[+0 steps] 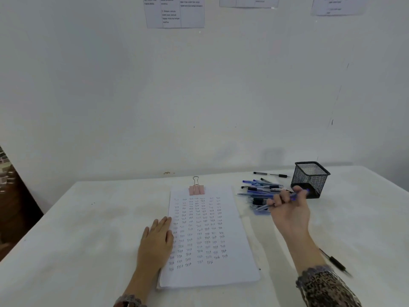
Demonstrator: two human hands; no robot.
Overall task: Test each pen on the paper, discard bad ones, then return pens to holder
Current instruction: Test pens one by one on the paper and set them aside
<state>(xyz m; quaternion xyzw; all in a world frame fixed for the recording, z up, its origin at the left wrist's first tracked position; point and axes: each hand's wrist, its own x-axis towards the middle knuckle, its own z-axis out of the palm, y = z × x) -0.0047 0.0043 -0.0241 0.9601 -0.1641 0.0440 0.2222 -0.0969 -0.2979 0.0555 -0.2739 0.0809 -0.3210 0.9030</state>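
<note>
A white sheet of paper [210, 271], held by a pink binder clip [196, 189], lies in the middle and is covered with rows of small "Test" marks. My left hand [156, 242] rests flat on its left edge. My right hand [288, 210] hovers right of the paper, closed around a blue pen [295, 197] that points toward the black mesh holder [309, 179]. A pile of blue and black pens [259, 191] lies between the paper and the holder. The holder looks empty.
One black pen [270, 174] lies alone behind the pile near the wall. Another black pen [335, 261] lies by my right forearm. The table has a white cloth [88, 240]. Printed sheets hang on the wall above.
</note>
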